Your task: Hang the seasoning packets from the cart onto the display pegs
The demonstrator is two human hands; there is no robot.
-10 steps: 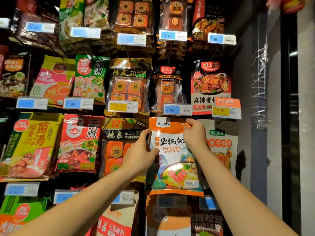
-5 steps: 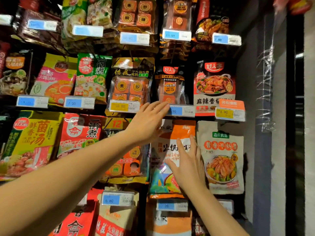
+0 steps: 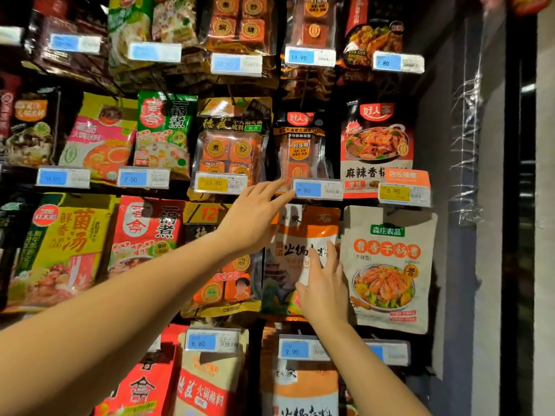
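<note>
Here, R hand (image 3: 324,286) flat on orange packet (image 3: 303,232), L hand (image 3: 252,217) outspread just above.

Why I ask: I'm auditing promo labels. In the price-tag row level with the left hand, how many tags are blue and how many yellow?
Blue rectangular price tags: 3
Yellow rectangular price tags: 2
Total: 5

My left arm (image 3: 126,298) crosses from the lower left up toward the middle, and my right arm (image 3: 372,367) rises from the lower right. My left hand (image 3: 255,219) is the higher one, fingers straight and close together, pointing up and right, holding nothing. My right hand (image 3: 326,288) sits just below it, palm forward, fingers straight and spread upward.
</note>
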